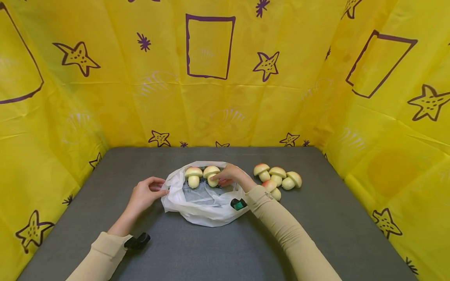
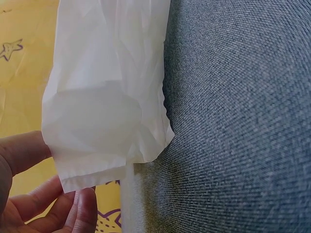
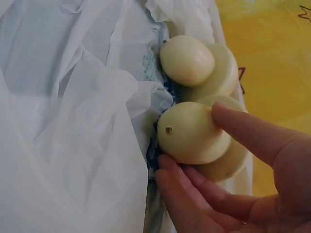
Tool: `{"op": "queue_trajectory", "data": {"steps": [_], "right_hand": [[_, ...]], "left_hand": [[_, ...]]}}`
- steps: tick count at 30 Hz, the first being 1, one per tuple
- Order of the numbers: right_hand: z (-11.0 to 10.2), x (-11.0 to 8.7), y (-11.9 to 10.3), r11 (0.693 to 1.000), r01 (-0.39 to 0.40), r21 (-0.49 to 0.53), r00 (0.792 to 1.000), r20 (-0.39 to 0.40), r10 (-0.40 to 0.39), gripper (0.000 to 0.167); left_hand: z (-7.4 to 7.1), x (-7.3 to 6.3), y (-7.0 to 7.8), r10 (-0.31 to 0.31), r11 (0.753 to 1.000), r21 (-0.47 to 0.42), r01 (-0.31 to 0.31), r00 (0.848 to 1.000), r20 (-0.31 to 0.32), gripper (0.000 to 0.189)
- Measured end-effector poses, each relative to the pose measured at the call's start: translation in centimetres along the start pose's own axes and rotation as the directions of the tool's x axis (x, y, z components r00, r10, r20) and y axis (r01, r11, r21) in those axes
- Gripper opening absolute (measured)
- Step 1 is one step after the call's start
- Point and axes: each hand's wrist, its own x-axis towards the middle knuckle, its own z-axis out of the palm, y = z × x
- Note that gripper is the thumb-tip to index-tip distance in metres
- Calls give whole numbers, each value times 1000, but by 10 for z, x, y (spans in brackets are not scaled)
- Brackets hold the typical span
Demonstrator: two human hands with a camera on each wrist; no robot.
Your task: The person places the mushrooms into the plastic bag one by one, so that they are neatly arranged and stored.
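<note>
A white plastic bag [image 1: 211, 218] lies with its mouth spread wide on the dark table. Two toy mushrooms [image 1: 193, 177] with cream stems and reddish-tinged caps are inside, near its far rim. My right hand [image 1: 232, 175] reaches in and holds the right-hand mushroom [image 1: 211, 175]; the thumb and fingers are on either side of it in the right wrist view. Beside it rests the other mushroom [image 3: 187, 60]. My left hand [image 1: 145, 193] is at the bag's left rim, thumb and fingers apart and touching the plastic [image 2: 97, 131].
To the right of the bag, several more toy mushrooms [image 1: 277, 175] lie in a cluster, close to the right sleeve [image 1: 277, 218]. Yellow patterned cloth [image 1: 211, 109] stands around the back and sides of the table [image 1: 197, 253]. Blue denim [image 2: 238, 116] fills much of the left wrist view.
</note>
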Motion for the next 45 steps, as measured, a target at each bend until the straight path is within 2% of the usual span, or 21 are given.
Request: {"op": "queue_trajectory", "data": {"steps": [7,15,29,35,45], "right_hand": [[0,-4,-1,999,-15,-38,1000,-22,14,31],[1,-4,-2,999,-35,2,999,-5,35,29],[0,-3,1,1000,-21,-6,999,27,21,29],[2,-2,1,999,-36,25,998,46,35,30],[0,-4,1,999,-40,30,998,49,38,27]], "left_hand": [[0,1,-2,-9,1000,7,9,1000,3,39],[1,2,-3,-11,1000,7,11,1000,6,40],[1,2,0,-14,1000,4,14,1000,9,40],[1,2,1,-14,1000,3,14,1000,17,41],[1,2,0,-7,1000,13,7,1000,-3,40]]}}
